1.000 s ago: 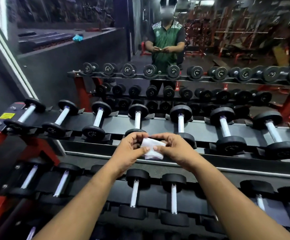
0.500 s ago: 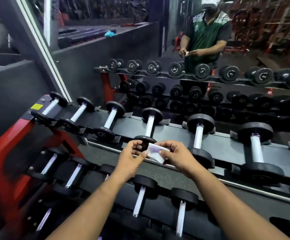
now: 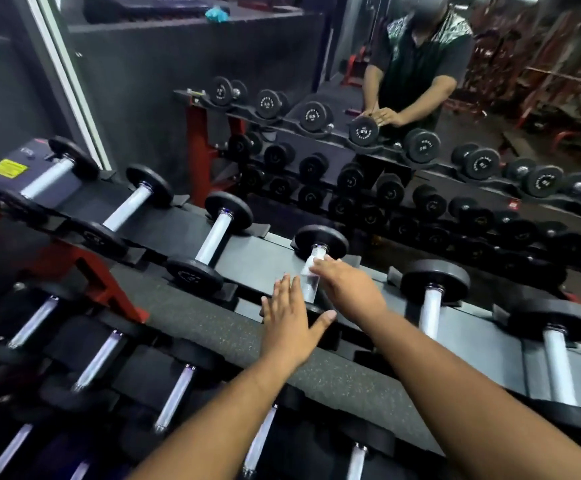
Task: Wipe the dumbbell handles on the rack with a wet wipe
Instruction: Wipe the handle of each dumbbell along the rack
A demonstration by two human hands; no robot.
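The right hand [image 3: 347, 289] presses the wipe [image 3: 309, 270] onto the handle [image 3: 311, 275], which runs away from it; the left hand [image 3: 287, 322] lies flat, released, beside.

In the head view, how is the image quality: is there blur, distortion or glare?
Head view: dim gym light; wide-angle bending tilts the rack and curves its edges; the chrome handles, like the fourth dumbbell handle under the right hand, glare pale; the left hand is slightly motion-soft; the mirror background is soft.
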